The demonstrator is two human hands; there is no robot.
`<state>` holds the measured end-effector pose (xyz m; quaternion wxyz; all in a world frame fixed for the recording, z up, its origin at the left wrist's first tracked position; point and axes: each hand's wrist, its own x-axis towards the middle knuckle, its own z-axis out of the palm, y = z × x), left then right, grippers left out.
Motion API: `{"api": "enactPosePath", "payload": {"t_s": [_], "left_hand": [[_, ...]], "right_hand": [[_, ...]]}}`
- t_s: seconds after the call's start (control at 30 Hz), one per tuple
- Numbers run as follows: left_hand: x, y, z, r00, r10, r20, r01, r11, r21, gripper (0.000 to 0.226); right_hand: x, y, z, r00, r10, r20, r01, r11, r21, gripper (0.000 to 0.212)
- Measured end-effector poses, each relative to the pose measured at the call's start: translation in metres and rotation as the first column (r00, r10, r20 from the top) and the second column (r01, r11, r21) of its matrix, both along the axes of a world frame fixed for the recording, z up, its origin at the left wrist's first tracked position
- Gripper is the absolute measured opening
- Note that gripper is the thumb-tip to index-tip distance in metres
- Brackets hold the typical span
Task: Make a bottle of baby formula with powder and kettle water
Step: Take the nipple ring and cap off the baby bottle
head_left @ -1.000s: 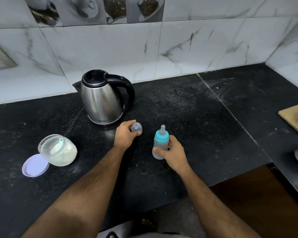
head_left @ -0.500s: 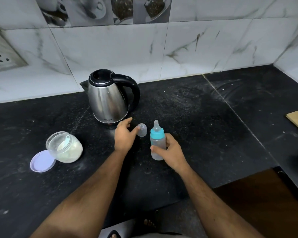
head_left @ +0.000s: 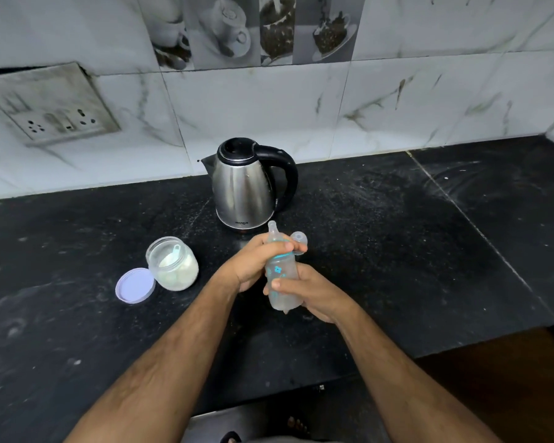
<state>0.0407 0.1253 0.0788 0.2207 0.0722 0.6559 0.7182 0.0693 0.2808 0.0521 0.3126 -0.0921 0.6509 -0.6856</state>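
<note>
Black worktop (head_left: pixel 397 251) is carrying the kettle (head_left: pixel 243 187); in front of it, my right hand (head_left: pixel 314 292) is gripping the bottle (head_left: pixel 282 276) while my left hand (head_left: pixel 253 266), now off the cap (head_left: pixel 298 239), is closing round its collar, probably unscrewing.

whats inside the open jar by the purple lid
The jar holds pale powder, filling roughly its lower half, with a small light scoop lying in it. How deep the scoop's bowl sits in the powder cannot be seen. The lid lies beside it.
</note>
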Motion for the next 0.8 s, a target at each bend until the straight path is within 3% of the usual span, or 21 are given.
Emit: {"api": "enactPosePath", "payload": {"t_s": [0.17, 0.37, 0.47, 0.57, 0.8], "left_hand": [[0.004, -0.005, 0.006, 0.993, 0.117, -0.008, -0.117, 0.992, -0.041, 0.012], [0.011, -0.005, 0.007, 0.96, 0.278, -0.033, -0.279, 0.958, -0.059, 0.006], [0.016, -0.001, 0.005, 0.932, 0.361, -0.014, -0.362, 0.932, -0.023, 0.004], [0.019, 0.004, 0.005, 0.894, 0.449, 0.003, -0.449, 0.893, 0.023, 0.021], [0.016, 0.017, 0.004, 0.754, 0.655, 0.052, -0.65, 0.755, -0.083, 0.009]], "right_hand": [[-0.002, -0.019, 0.005, 0.984, -0.068, -0.167, 0.102, 0.975, 0.198, 0.016], [0.003, -0.038, -0.003, 0.911, -0.151, -0.384, 0.29, 0.896, 0.335, 0.031], [0.006, -0.042, -0.001, 0.879, -0.162, -0.448, 0.361, 0.839, 0.406, 0.029], [0.009, -0.047, 0.0, 0.852, -0.16, -0.499, 0.425, 0.768, 0.479, 0.032], [0.014, -0.059, -0.006, 0.685, -0.055, -0.727, 0.646, 0.507, 0.57, 0.025]]}}
